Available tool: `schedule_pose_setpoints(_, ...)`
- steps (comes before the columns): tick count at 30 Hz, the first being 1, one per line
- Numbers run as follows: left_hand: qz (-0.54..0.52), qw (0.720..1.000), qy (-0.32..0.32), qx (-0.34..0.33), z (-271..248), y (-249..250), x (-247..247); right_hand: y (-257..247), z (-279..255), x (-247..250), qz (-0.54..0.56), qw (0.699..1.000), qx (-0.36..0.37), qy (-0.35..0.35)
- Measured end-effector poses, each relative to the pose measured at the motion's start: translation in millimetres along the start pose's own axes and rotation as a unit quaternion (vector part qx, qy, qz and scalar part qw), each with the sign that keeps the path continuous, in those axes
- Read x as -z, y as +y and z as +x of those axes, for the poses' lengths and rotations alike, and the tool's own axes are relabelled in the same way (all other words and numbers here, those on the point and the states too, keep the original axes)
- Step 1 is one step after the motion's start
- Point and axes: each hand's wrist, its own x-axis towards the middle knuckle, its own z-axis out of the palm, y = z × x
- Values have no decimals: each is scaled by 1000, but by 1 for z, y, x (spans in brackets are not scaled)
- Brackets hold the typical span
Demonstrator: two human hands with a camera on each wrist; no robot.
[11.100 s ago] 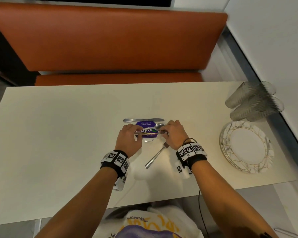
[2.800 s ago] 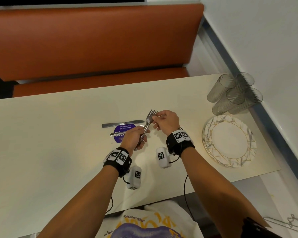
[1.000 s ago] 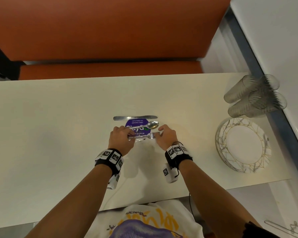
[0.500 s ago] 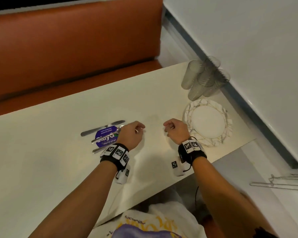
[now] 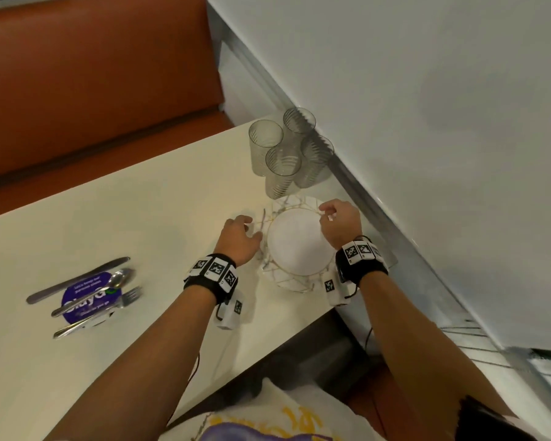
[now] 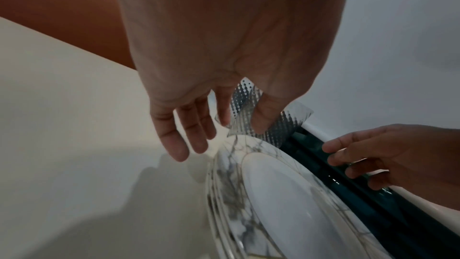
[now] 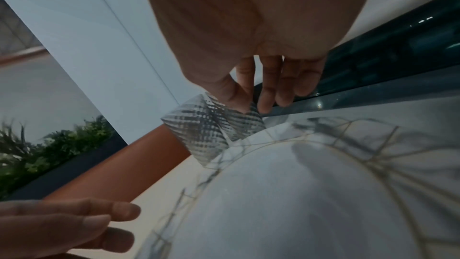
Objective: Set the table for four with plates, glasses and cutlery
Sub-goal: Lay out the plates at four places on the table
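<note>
Hands flank stacked plates [image 5: 296, 283] on table [image 5: 140, 218].
Left hand [image 5: 238, 238] and right hand [image 5: 339, 222], grips loosely spread, holding nothing; glasses [image 5: 287, 154] beyond.

Cream table [image 5: 115, 218] is carrying: stacked plates [image 5: 295, 246] at 3 o'clock, four glasses [image 5: 288, 154] clustering at 1 o'clock, knife [image 5: 77, 280], spoon [image 5: 93, 292], fork [image 5: 99, 311] lying over purple sticker [image 5: 89, 299] at 9 o'clock.

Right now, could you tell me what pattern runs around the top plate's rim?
Grey marble veining crossed by thin gold lines on the plate rim; the right wrist view shows it best.
</note>
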Motion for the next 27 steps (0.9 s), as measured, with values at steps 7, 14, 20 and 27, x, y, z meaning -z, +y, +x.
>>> schedule_pose_setpoints(7, 17, 993, -30, 112, 11, 8, -36, 39, 28, 0, -148, 984, -55, -82)
schedule_pose_setpoints(14, -56, 980, -56, 184, 6, -11, -46, 47, 28, -12, -60, 987, -85, -123)
schedule_pose_setpoints(20, -142, 973, 12, 183, -18, -32, -26, 26, 6, -30, -59, 980, -99, -164)
schedule_pose_setpoints(27, -341, 897, 181, 217, -62, -89, 57, -57, -42, -70, 38, 978, -69, -194)
